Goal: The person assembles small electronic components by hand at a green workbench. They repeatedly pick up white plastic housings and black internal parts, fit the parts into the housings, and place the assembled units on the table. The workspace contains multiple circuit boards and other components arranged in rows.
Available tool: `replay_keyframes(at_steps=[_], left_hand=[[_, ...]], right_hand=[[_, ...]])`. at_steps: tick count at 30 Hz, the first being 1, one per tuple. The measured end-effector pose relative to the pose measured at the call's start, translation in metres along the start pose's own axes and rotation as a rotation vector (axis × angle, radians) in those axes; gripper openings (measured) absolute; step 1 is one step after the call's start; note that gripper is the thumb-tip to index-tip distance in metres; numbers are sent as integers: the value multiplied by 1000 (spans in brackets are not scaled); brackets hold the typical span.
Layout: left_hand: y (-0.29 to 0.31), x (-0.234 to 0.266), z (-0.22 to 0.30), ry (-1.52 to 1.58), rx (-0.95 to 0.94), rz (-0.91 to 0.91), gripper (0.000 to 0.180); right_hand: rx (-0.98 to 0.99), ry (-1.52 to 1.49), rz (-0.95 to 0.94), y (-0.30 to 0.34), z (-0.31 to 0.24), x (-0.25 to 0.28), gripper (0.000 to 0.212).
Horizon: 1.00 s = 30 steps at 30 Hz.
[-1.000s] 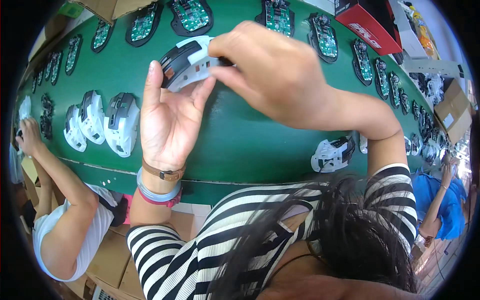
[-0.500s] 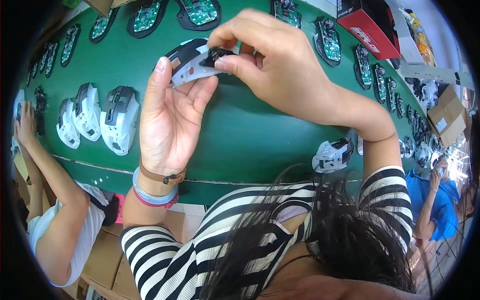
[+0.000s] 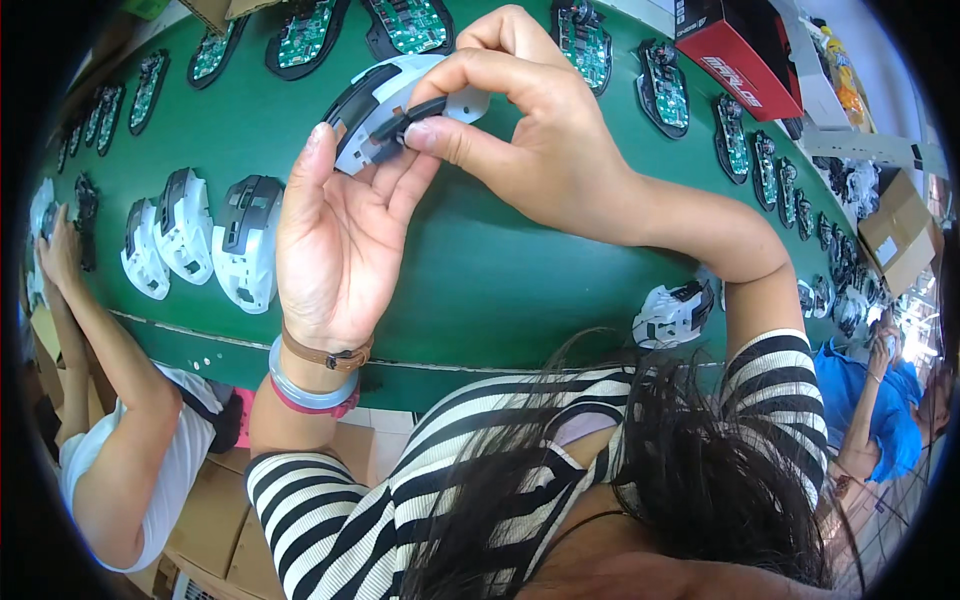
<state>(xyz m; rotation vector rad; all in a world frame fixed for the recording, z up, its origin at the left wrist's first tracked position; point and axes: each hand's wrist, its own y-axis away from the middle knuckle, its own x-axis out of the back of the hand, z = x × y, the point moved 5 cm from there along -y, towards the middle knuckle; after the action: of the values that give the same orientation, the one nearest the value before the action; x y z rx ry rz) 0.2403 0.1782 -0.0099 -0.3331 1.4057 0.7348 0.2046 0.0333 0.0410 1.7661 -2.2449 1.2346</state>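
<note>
A white and black computer mouse top shell is tilted up on its side above the bench. Holding it from the near side is my left hand, palm up, with the thumb at its left end and the fingers beneath. My right hand pinches a small dark strip-like part between thumb and fingers, against the shell's white side wall. Whether the part is seated there I cannot tell. Three similar shells lie left of my left hand. Another white shell rests near my right elbow.
Along the far side of the green bench stand several black mouse bases with green circuit boards, continuing down the right. A red and black box is at the back right. Co-workers' arms show at left and right.
My right hand has brought the dark part left and slightly down along the shell's side wall, turning it flatter against it. My left hand keeps its hold. The whole view has shifted slightly.
</note>
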Motion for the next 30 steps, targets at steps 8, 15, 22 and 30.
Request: replay_keyframes(at_steps=[8, 15, 22, 30], left_hand=[[1, 4, 5, -105, -22, -18, 38], [4, 1, 10, -421, -159, 26, 28], [5, -7, 11, -855, -399, 156, 30], [8, -10, 18, -872, -375, -23, 32]], right_hand=[[-136, 9, 44, -12, -4, 1, 23], [-343, -256, -43, -5, 21, -17, 45], [-278, -191, -213, -4, 12, -26, 44], [-139, -68, -3, -1, -17, -17, 50]])
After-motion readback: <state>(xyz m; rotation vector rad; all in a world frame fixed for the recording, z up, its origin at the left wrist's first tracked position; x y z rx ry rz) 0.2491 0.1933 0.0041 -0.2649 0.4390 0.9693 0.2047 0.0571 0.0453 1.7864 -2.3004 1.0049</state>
